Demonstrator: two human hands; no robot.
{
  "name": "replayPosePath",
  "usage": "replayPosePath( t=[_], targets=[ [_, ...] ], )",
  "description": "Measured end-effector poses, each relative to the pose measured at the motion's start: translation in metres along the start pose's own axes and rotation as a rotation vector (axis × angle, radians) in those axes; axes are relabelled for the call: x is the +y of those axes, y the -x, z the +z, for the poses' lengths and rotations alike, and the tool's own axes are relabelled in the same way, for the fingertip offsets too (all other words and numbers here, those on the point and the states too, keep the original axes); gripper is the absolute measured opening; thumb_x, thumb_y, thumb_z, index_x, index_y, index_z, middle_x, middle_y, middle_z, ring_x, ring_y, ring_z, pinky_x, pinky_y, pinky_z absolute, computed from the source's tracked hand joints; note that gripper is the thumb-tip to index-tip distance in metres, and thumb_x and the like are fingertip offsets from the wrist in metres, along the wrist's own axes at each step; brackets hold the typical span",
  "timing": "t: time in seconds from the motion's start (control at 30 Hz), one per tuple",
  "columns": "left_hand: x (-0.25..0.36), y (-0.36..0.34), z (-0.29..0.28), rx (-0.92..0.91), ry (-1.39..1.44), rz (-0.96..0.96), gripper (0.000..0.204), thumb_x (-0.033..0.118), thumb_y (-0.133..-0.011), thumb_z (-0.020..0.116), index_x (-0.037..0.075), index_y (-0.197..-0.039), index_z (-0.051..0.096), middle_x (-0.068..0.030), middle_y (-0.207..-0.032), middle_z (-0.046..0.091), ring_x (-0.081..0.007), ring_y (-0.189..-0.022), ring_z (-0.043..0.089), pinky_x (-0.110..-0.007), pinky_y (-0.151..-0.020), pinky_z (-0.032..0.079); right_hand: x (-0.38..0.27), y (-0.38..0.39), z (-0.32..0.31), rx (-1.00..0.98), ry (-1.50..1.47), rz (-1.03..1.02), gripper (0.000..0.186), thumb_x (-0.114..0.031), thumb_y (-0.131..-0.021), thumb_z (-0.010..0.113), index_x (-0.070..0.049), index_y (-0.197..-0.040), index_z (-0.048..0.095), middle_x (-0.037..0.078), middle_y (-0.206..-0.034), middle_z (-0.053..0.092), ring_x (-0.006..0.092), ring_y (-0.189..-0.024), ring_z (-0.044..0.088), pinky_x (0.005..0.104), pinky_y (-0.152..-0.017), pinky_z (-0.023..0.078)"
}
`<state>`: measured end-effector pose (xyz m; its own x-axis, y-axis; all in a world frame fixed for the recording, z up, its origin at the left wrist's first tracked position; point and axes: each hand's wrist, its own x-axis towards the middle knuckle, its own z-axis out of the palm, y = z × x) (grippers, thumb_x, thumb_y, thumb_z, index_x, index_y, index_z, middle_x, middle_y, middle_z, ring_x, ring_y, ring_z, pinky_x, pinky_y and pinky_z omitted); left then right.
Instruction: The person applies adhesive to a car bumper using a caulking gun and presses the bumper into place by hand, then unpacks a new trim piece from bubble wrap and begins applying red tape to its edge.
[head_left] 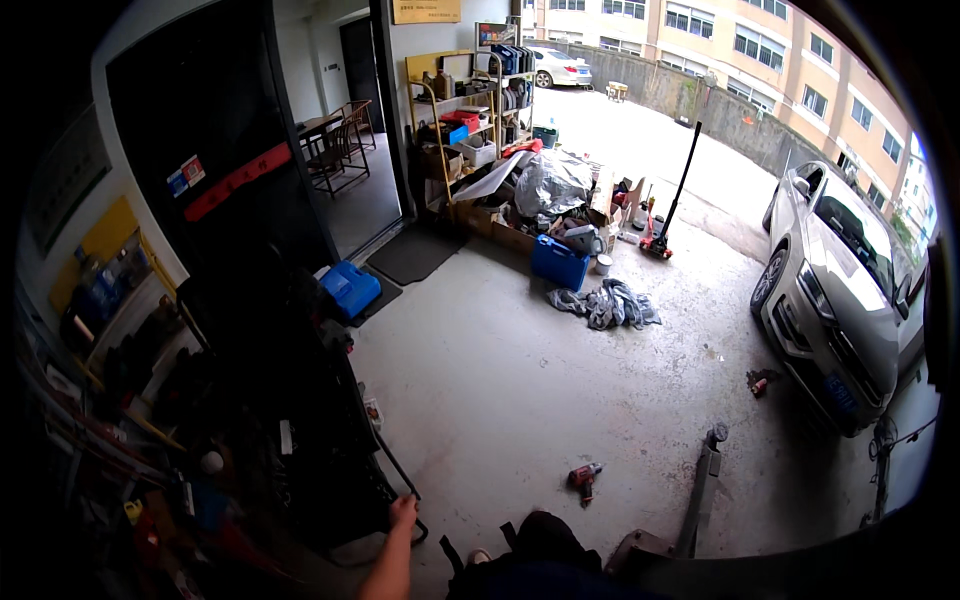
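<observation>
My left hand point(403, 510) is closed around a thin black bar point(398, 468) at the edge of a large dark unit on my left. Its shape is mostly lost in shadow, so I cannot tell its kind. My left forearm reaches up from the lower edge. My right hand is out of view. A red and black cordless drill point(585, 482) lies on the grey floor ahead of my legs, apart from my hand.
A metal lift arm point(700, 490) lies to the right, with a silver car point(840, 290) beyond it. Farther off are a crumpled grey cloth point(607, 304), blue cases point(560, 263), a floor jack point(656, 245) and loaded shelves point(455, 120). Cluttered racks stand at far left.
</observation>
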<state>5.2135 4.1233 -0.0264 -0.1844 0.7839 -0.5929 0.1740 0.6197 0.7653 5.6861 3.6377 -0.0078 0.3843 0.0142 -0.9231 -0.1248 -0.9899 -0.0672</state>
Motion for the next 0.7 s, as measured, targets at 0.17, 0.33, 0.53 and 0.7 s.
replayPosePath(
  t=[0.17, 0.33, 0.53, 0.7],
  targets=[
    [0.29, -0.119, 0.141, -0.153, 0.057, 0.753, 0.024, 0.018, -0.089, 0.06, -0.002, -0.102, 0.062, -0.0049, -0.088, 0.066, -0.0142, -0.079, 0.061, -0.026, -0.074, 0.047, -0.157, -0.047, -0.035, -0.047, -0.135, 0.147, 0.025, -0.017, -0.086, 0.057, -0.004, -0.107, 0.06, 0.011, -0.088, 0.066, 0.0222, -0.075, 0.064, 0.0338, -0.065, 0.051],
    [0.275, -0.27, 0.14, 0.092, -0.219, 0.436, 0.027, 0.025, -0.082, 0.062, -0.001, -0.089, 0.066, -0.0064, -0.072, 0.065, -0.0168, -0.065, 0.061, -0.031, -0.062, 0.047, -0.494, -0.131, -0.105, -0.036, -0.238, -0.108, 0.026, -0.017, -0.086, 0.054, -0.005, -0.109, 0.056, 0.013, -0.089, 0.064, 0.0248, -0.073, 0.064, 0.0359, -0.062, 0.051],
    [0.224, -0.25, 0.189, 0.109, -0.153, -0.707, 0.024, 0.024, -0.082, 0.06, 0.004, -0.094, 0.064, -0.0059, -0.074, 0.061, -0.0198, -0.064, 0.058, -0.032, -0.059, 0.046, -0.964, -0.081, -0.222, 0.072, -0.369, -0.834, 0.027, -0.019, -0.088, 0.055, -0.003, -0.109, 0.056, 0.01, -0.087, 0.064, 0.0188, -0.069, 0.064, 0.0305, -0.056, 0.049],
    [0.301, -0.337, 0.242, 0.143, -0.087, -0.865, 0.027, 0.027, -0.086, 0.056, 0.005, -0.099, 0.061, -0.0054, -0.081, 0.061, -0.0188, -0.072, 0.058, -0.032, -0.06, 0.046, -1.23, -0.05, -0.246, 0.156, -0.204, -1.151, 0.023, -0.016, -0.091, 0.051, -0.002, -0.108, 0.058, 0.008, -0.089, 0.064, 0.0168, -0.077, 0.064, 0.0286, -0.06, 0.049]
  ],
)
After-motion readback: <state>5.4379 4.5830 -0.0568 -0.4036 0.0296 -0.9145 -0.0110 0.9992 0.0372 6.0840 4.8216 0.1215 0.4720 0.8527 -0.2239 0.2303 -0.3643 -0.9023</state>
